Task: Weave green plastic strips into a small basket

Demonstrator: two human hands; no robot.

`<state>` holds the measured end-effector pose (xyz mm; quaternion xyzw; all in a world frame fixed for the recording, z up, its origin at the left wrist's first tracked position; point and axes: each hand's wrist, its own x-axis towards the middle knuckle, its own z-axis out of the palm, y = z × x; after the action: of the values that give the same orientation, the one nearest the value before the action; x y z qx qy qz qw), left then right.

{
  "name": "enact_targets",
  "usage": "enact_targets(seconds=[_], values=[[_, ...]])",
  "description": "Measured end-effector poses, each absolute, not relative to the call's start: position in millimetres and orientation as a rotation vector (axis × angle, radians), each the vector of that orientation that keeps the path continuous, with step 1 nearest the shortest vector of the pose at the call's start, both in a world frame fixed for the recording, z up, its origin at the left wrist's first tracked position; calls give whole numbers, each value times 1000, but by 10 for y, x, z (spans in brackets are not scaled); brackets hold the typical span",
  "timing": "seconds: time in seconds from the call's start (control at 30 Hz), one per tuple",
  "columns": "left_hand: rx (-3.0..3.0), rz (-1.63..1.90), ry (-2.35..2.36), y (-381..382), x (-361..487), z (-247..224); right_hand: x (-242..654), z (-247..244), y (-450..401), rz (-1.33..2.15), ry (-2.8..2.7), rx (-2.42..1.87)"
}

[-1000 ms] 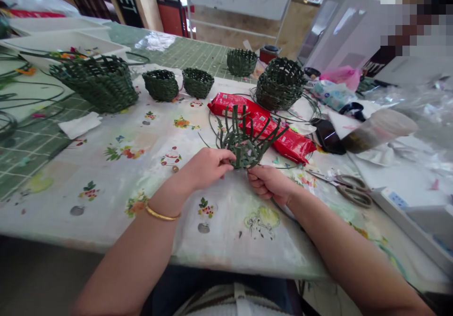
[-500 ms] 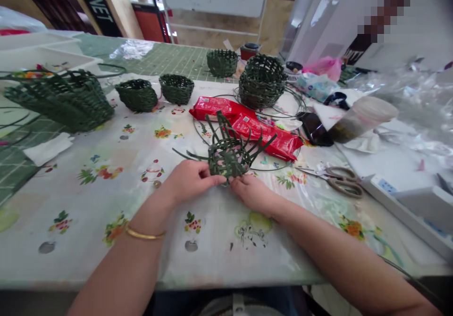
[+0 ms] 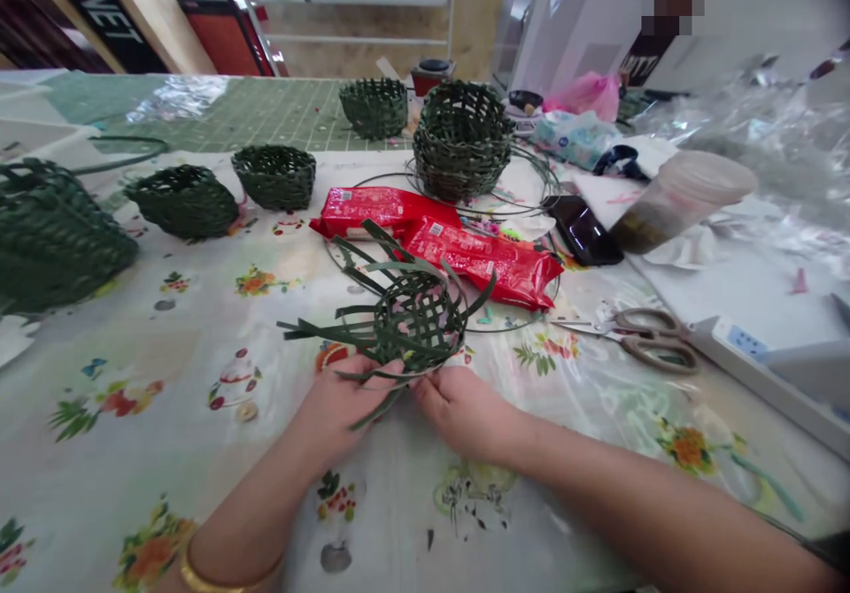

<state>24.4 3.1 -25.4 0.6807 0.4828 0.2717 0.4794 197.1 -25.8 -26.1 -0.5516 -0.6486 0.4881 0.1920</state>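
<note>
A small, partly woven green basket (image 3: 418,314) is held just above the table near the middle of the view. Its loose strips stick out to the left, up and toward me, and its open top faces me. My left hand (image 3: 349,398) grips the near left rim, with strips passing over and between the fingers. My right hand (image 3: 458,407) pinches the near right rim between thumb and fingers. Some fingertips of both hands are hidden under the weave. Just behind the basket lie red plastic packets (image 3: 478,257).
Finished green baskets stand around: a large one (image 3: 57,230) at left, two small ones (image 3: 189,204) beside it, and a stacked pair (image 3: 461,146) behind. Scissors (image 3: 637,336), a black phone (image 3: 584,230), a plastic cup (image 3: 683,199) and a power strip (image 3: 750,354) lie to the right.
The basket has been turned and tilted, so its inside and more loose strips on the left now show. Both hands still hold it. The view has shifted to the right and closer.
</note>
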Motion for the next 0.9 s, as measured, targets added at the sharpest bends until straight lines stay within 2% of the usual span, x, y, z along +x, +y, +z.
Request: enact_targets(seconds=[0.13,0.27,0.47,0.57,0.9], values=[[1658,650,1274,-46,349,-180,1989,-320,-271,1433,-1732,-1500],[1385,681,1423,-117,467,-140,1995,-327,-277,1425,-1682,-1372],[1251,905,1522,-161,445,-193,1962,-109,-284,1256,-1724,-1135],[1214,911,1590,-183,417,-169,1967,-35,-306,1282,-1726,-1170],[669,665,1258,-58,497,-95,1932,-151,-414,1472,-1565,-1344]])
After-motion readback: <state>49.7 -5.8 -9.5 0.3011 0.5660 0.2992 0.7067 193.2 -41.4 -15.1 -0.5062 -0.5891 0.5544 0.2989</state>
